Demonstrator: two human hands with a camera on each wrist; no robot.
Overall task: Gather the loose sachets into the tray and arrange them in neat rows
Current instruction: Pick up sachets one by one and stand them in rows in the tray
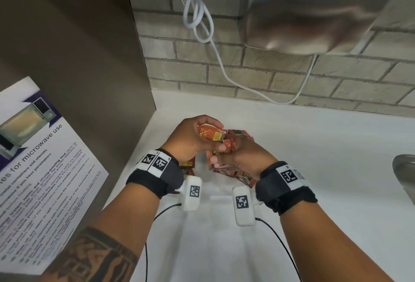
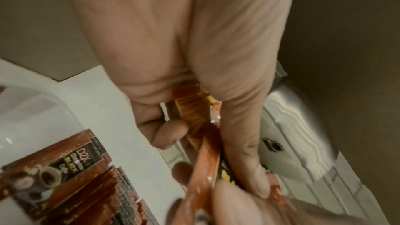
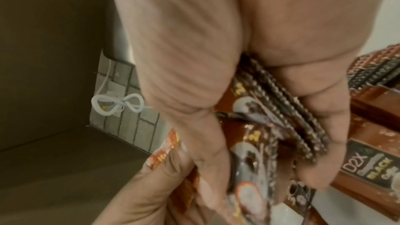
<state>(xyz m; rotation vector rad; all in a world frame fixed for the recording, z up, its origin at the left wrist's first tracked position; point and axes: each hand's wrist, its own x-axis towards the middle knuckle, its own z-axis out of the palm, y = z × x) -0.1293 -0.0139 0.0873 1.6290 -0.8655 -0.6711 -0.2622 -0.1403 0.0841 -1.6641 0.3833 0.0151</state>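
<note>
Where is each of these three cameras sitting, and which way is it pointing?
Head: worn on the head, looking forward and down at a white counter, brick wall and hand dryer; both forearms, left hand and right hand show.
Left wrist: looks along the left hand at its grip on orange sachets.
Right wrist: looks along the right hand at its grip on brown sachets.
Shared: the head and right wrist views both show the looped white cable.
</note>
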